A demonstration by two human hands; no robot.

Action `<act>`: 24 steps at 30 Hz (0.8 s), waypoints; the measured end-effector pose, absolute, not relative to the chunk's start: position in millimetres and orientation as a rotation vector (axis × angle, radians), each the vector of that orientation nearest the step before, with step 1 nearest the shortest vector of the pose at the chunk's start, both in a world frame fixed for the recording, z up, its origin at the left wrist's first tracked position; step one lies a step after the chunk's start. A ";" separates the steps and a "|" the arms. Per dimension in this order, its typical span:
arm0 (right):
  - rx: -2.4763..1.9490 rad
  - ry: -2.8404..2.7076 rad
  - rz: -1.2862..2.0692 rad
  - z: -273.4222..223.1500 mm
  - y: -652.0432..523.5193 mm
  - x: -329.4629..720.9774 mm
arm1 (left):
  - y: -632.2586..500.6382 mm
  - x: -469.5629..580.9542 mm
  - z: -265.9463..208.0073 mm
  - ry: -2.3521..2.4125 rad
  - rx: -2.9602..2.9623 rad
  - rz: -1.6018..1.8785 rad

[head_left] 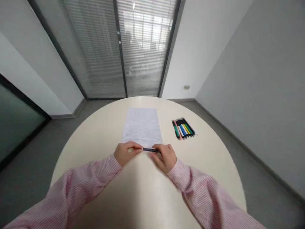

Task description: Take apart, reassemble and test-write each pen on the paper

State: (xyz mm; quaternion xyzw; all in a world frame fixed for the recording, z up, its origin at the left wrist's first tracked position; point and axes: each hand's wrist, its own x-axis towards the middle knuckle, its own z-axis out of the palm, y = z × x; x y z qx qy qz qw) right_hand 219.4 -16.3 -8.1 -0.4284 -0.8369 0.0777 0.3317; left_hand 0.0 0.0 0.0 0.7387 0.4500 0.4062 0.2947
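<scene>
A slim dark pen [150, 149] lies level between my two hands, just over the near edge of a lined sheet of paper [142, 125]. My left hand [126, 153] pinches the pen's light-coloured left end between thumb and fingertips. At the other end, my right hand [165, 156] grips the dark barrel with thumb and fingers. The paper lies flat on the table in front of both hands. Whether the pen touches the paper cannot be made out.
Several pens and markers [183, 128] in black, green, pink, white, blue and yellow lie side by side at the right. Everything rests on a round pale table [95, 136]. Beyond its far edge stand a glass partition with blinds [143, 70] and white walls.
</scene>
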 end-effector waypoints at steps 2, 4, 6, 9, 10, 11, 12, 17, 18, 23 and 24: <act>-1.111 -2.234 0.177 -7.8 -17.2 219.7 | -0.3 0.4 0.1 1.182 1.981 1.099; -1.109 -2.270 0.150 -7.0 -17.9 219.6 | -0.6 0.6 0.3 1.172 1.998 1.112; -1.117 -2.301 0.110 -5.5 -18.7 219.1 | -1.0 0.7 0.6 1.168 2.015 1.119; -1.126 -2.282 0.143 -2.3 -20.2 218.0 | -1.8 0.8 1.0 1.156 2.040 1.112; -1.127 -2.262 0.175 -1.3 -20.7 217.8 | -2.1 0.9 1.1 1.155 2.049 1.108; -1.128 -2.245 0.206 -0.5 -21.0 217.7 | -2.4 0.9 1.2 1.152 2.058 1.102; -1.125 -2.236 0.229 0.0 -21.1 217.6 | -2.7 1.0 1.3 1.150 2.067 1.098; -1.104 -2.309 0.120 -1.3 -19.2 217.6 | -3.7 1.7 1.7 1.125 2.094 1.082; -1.102 -2.319 0.098 -1.9 -18.9 217.6 | -3.9 2.0 1.7 1.122 2.096 1.082; -1.106 -2.246 0.243 -3.6 -18.9 217.0 | -3.9 2.3 0.8 1.109 2.106 1.072; -1.101 -2.243 0.262 -3.6 -18.9 216.9 | -3.8 2.1 0.3 1.106 2.110 1.071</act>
